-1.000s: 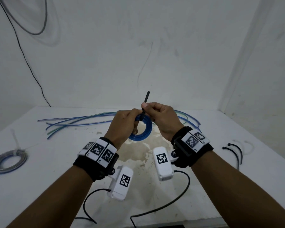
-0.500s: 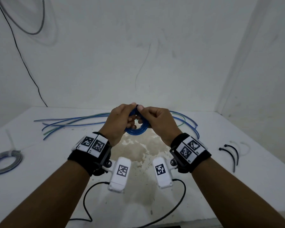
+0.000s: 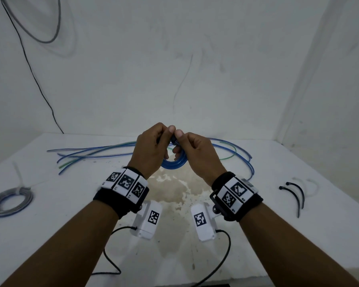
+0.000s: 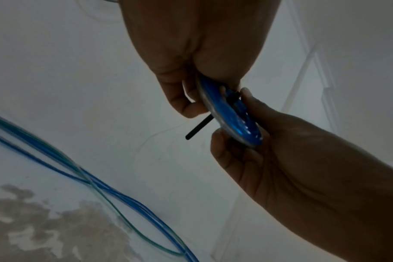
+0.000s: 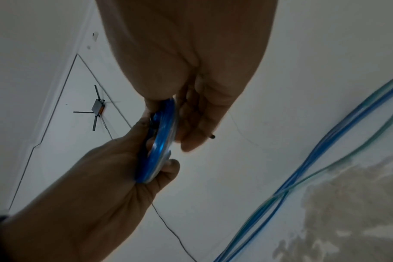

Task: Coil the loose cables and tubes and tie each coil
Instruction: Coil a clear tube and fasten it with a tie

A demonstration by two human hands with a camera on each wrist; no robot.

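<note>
A small blue tube coil [image 3: 174, 163] hangs upright above the table's middle, held between both hands. My left hand [image 3: 160, 139] grips its left side and my right hand [image 3: 187, 141] grips its right side. The two thumbs meet over the coil's top. A black zip tie [image 4: 198, 127] is looped round the coil [image 4: 231, 115], and its loose tail sticks out on the far side, away from me. In the right wrist view only the tie's tip [image 5: 212, 136] shows past my right fingers [image 5: 198, 127], beside the coil [image 5: 162, 141]. Loose blue and green tubes [image 3: 91, 154] lie behind on the table.
A tied grey coil [image 3: 10, 201] lies at the table's left edge. Two spare black ties [image 3: 294, 195] and pale ties [image 3: 311, 185] lie at the right. A stained patch [image 3: 174, 189] marks the white table under my hands. Walls close the back and the right.
The tie's tail, which stood straight up from my right hand's pinch, now points away behind the coil. Both hands have risen slightly, and the thumbs have closed together over the coil's top.
</note>
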